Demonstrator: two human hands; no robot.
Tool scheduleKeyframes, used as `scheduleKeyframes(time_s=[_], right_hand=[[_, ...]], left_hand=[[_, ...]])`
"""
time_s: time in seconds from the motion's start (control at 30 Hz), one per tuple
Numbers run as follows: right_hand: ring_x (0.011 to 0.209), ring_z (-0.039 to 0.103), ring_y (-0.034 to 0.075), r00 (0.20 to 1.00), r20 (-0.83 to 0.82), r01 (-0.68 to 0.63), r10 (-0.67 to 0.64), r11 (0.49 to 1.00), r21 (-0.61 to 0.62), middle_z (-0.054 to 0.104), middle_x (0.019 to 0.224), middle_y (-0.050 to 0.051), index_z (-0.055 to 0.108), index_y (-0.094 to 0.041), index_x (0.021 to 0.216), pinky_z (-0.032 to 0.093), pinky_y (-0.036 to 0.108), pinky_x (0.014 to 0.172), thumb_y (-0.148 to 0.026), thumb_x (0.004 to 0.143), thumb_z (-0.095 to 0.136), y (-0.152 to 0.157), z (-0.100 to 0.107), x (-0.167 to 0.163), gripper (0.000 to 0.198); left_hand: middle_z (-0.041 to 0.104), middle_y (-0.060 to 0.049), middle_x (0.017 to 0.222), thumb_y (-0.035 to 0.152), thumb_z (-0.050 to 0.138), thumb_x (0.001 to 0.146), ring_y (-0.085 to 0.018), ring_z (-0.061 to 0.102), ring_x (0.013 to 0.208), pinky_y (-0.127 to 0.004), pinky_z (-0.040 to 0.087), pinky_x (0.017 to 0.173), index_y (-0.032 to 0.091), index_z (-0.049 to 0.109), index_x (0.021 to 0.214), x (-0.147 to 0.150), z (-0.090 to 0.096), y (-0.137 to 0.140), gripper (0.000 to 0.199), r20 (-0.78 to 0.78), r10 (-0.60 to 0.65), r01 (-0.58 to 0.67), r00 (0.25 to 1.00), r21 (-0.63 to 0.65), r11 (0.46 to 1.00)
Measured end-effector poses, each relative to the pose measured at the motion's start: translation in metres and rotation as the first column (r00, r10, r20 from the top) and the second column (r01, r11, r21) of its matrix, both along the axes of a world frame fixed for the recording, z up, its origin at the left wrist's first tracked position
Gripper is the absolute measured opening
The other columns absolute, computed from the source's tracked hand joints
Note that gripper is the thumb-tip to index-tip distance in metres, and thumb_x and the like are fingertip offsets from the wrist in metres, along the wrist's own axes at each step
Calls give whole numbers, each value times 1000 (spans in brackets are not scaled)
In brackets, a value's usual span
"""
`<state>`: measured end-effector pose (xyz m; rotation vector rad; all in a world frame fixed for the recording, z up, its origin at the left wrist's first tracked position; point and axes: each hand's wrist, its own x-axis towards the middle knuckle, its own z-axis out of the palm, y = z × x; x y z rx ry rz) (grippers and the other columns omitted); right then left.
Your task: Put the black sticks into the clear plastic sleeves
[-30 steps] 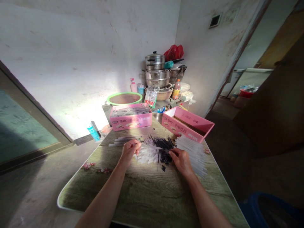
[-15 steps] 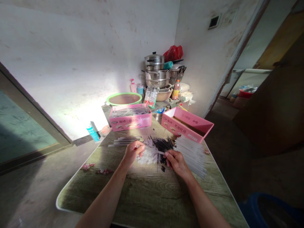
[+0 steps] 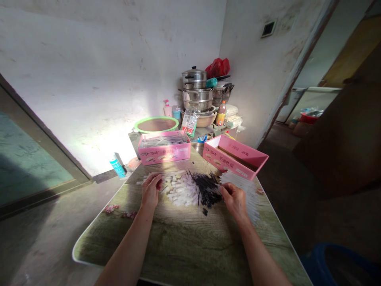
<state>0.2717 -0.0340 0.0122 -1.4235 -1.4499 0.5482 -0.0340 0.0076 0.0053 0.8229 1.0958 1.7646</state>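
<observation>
My left hand [image 3: 151, 190] is at the left side of the table, its fingers bent together over several slim grey-white tubes [image 3: 175, 173]. What they pinch, if anything, is hidden. My right hand [image 3: 234, 199] is closed at the fingertips between the black pile and the right-hand row; whatever is in the pinch is too small to name. A heap of short white plastic pieces [image 3: 183, 192] lies between the hands. Beside it is a pile of thin black pieces [image 3: 206, 188]. Long translucent tubes [image 3: 253, 198] lie side by side in a row, partly behind my right hand.
A pink box [image 3: 163, 154] filled with thin tubes stands at the table's back left. Another pink box [image 3: 235, 157] sits at back right. Behind are a green-rimmed round tray [image 3: 156, 130], stacked steel pots [image 3: 196, 95] and an orange-labelled bottle [image 3: 220, 115]. The wood-patterned table [image 3: 190, 246] has a pale edge.
My left hand has moved left, from the white heap to the slim tubes. My right hand has shifted right to the tube row; the pale tube seen in its fingers before no longer shows there.
</observation>
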Motion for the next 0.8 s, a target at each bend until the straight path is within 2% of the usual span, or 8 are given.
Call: scheduleKeyframes(time_s=[0.1,0.17,0.27,0.33,0.47,0.53,0.67,0.8], right_hand=[[61,60,21,985,170,12,-9,1000,-15,67,67,5,69,-21,79,40,29,60,-39,82,59,-1,-4,-9,20],[61,60,21,982,187,-4,9,1000,-29,68,67,5,70,-22,90,40,29,60,-43,84,57,-3,-4,-14,25],[55,57,18,986,79,-145,150,987,-63,62,57,3,68,-21,79,41,28,58,-50,92,45,-7,-2,-20,39],[47,52,15,960,-44,-280,276,950,-139,58,51,1,63,-20,69,40,26,52,-55,92,41,-8,0,-24,48],[34,40,9,869,-260,-485,421,828,-282,55,46,-3,64,-18,78,31,22,38,-61,88,43,-10,-2,-29,49],[31,37,8,838,-324,-531,439,793,-298,53,43,-5,62,-17,77,28,21,36,-61,87,46,-10,-3,-30,48],[31,34,7,822,-383,-541,422,788,-292,49,41,-6,59,-18,72,24,20,35,-59,84,50,-9,-2,-29,44],[33,34,8,844,-337,-511,416,815,-274,47,41,-6,60,-18,70,24,22,37,-57,84,52,-10,1,-31,42]], left_hand=[[53,5,54,31,70,70,-5,42,45,-18,29,43,15,62,73,10,1,-4,19,-102,-120,124,987,30,992],[53,5,53,32,67,74,-6,43,44,-19,32,45,15,62,73,17,2,-7,18,-218,-204,215,954,28,976],[56,4,51,32,65,76,-8,48,43,-21,36,46,17,64,74,27,5,-13,15,-381,-308,321,872,-29,947],[59,4,51,31,65,75,-11,52,44,-22,40,48,17,66,78,32,7,-16,14,-437,-357,366,826,-67,928],[63,1,53,31,66,75,-13,57,48,-24,44,54,16,67,82,39,11,-21,17,-451,-440,450,776,-91,888],[64,0,54,33,64,77,-14,58,48,-25,45,54,16,68,85,40,13,-22,19,-443,-463,474,768,-94,876],[62,1,55,36,62,79,-11,54,44,-23,43,49,16,68,83,41,13,-22,21,-439,-437,446,785,-90,890],[58,2,56,38,63,78,-9,49,41,-20,38,39,14,67,76,44,12,-21,24,-379,-457,443,804,-131,887]])
